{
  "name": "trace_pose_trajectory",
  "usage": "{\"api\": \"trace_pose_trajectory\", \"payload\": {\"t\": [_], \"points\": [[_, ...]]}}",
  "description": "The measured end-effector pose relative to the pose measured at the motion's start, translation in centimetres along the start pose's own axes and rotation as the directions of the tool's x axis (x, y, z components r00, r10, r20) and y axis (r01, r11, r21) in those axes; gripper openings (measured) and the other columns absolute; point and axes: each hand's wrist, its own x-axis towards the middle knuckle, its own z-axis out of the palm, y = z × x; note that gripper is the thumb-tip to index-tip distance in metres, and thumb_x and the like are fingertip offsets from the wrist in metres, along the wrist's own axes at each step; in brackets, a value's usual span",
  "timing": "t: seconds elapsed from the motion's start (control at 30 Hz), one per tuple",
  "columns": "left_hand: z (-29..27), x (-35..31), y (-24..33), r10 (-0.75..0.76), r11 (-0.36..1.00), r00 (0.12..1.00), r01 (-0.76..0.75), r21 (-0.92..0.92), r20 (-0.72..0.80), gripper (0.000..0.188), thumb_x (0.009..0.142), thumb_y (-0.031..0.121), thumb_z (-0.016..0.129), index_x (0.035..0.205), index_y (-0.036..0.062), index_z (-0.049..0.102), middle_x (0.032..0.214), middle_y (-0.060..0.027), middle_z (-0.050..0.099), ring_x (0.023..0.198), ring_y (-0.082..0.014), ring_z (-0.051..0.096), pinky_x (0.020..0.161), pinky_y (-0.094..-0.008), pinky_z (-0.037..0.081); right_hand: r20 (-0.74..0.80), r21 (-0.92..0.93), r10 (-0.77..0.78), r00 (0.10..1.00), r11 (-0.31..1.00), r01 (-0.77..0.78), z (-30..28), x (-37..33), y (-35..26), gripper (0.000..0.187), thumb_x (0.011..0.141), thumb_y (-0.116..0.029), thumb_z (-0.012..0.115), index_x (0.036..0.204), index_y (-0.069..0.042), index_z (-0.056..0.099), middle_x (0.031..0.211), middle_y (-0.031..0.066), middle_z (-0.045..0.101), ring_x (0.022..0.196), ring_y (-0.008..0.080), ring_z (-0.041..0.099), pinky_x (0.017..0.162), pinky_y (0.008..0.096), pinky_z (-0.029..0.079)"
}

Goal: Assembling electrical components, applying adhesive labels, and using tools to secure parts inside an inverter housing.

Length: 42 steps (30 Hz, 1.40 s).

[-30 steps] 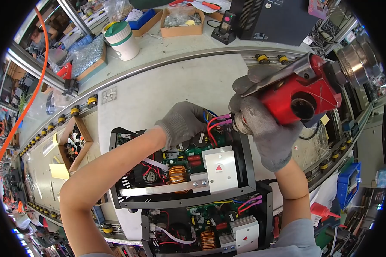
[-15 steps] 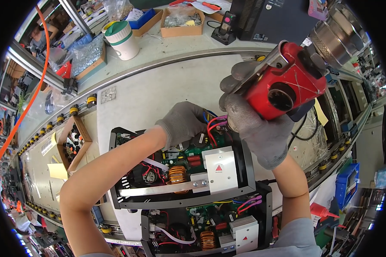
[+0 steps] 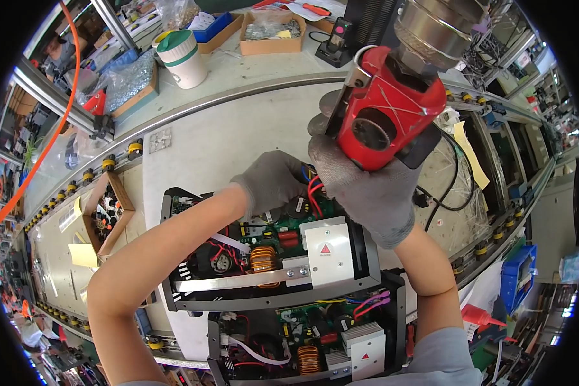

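Your right hand is wrapped tight around the red driver, lifted above the open chassis. Your left hand rests curled on the circuit board inside, fingertips at the red wires.

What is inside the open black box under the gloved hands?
Inside the open black box sit a green circuit board, a copper coil, red wires and a white block. The left hand covers the parts beneath it.
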Motion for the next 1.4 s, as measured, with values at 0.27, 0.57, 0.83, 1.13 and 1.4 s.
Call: {"api": "trace_pose_trajectory", "payload": {"t": [0.27,0.57,0.83,1.13,1.4], "points": [[-0.3,0.2,-0.1,-0.088,0.996,0.996,0.088,0.018,0.01,0.011,0.081,0.01,0.064,0.085,-0.0001,0.068,0.059,-0.0053,0.061,0.042,-0.0113,0.053,0.037,-0.0262,0.042,0.072,0.162,0.311,0.948,0.934,-0.319,-0.6,-1.4,0.1,0.044,0.07,0.015,0.061,0.108,-0.001,0.048,0.094,0.0067,0.058,0.082,0.0143,0.059,0.065,0.0271,0.051],[-0.1,1.5,-1.5,0.053,0.998,0.998,-0.052,0.039,-0.019,0.013,0.079,0.011,0.066,0.083,-0.0006,0.068,0.059,-0.0065,0.061,0.043,-0.013,0.054,0.038,-0.028,0.043,0.02,0.05,0.165,0.986,0.985,-0.165,-0.2,-1.5,0.5,0.036,0.069,0.005,0.064,0.1,-0.001,0.046,0.084,0.0071,0.059,0.068,0.0168,0.059,0.056,0.0263,0.048],[-0.6,-0.2,0.7,0.006,0.987,0.999,0.0,0.159,-0.035,0.014,0.077,0.011,0.069,0.084,-0.0008,0.069,0.06,-0.0077,0.063,0.045,-0.0136,0.057,0.039,-0.0279,0.044,-0.063,-0.004,0.221,0.973,0.975,-0.222,0.5,-0.9,-0.1,0.043,0.064,-0.011,0.076,0.088,0.002,0.043,0.071,0.0101,0.064,0.057,0.0196,0.064,0.051,0.0278,0.049],[-0.6,-1.7,2.6,-0.174,0.98,0.984,0.176,0.096,-0.026,0.018,0.077,0.016,0.069,0.085,-0.0004,0.069,0.062,-0.0055,0.062,0.048,-0.0117,0.055,0.044,-0.0259,0.044,-0.006,0.135,0.344,0.939,0.931,-0.34,0.1,-1.4,-1.8,0.036,0.073,0.012,0.059,0.105,-0.002,0.049,0.083,0.0062,0.06,0.069,0.0143,0.06,0.056,0.0264,0.049],[-0.3,-1.6,3.0,-0.207,0.966,0.977,0.214,0.144,-0.057,0.015,0.082,0.014,0.062,0.086,0.0006,0.068,0.06,-0.0039,0.059,0.045,-0.0093,0.052,0.039,-0.0244,0.04,-0.142,0.092,0.276,0.951,0.96,-0.265,0.4,-1.3,-0.7,0.031,0.074,0.011,0.06,0.1,-0.002,0.051,0.082,0.0078,0.061,0.067,0.015,0.06,0.054,0.0271,0.049]]}}
